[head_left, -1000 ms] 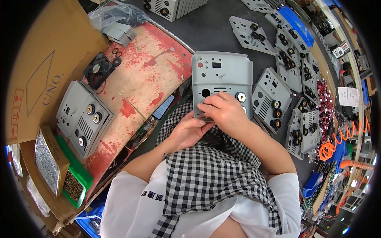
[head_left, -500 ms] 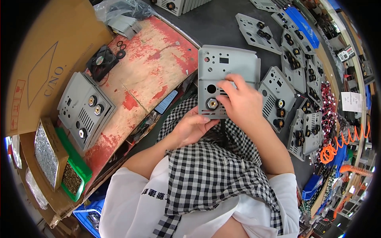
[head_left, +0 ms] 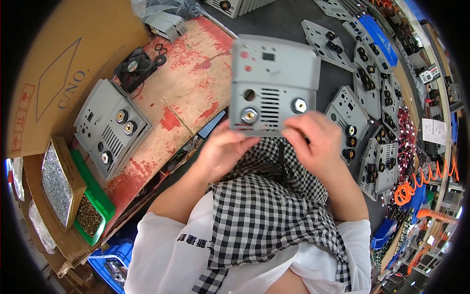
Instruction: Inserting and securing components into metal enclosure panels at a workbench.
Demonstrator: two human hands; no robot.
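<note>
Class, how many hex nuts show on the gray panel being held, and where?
2: one nut left of the slots, another nut right of them, above the right hand, which may hide more.

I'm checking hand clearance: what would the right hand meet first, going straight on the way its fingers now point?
Most likely the slotted gray metal panel: the right hand points leftward at its lower right part, overlapping it in the picture. Depth is unclear, so contact isn't certain.
</note>
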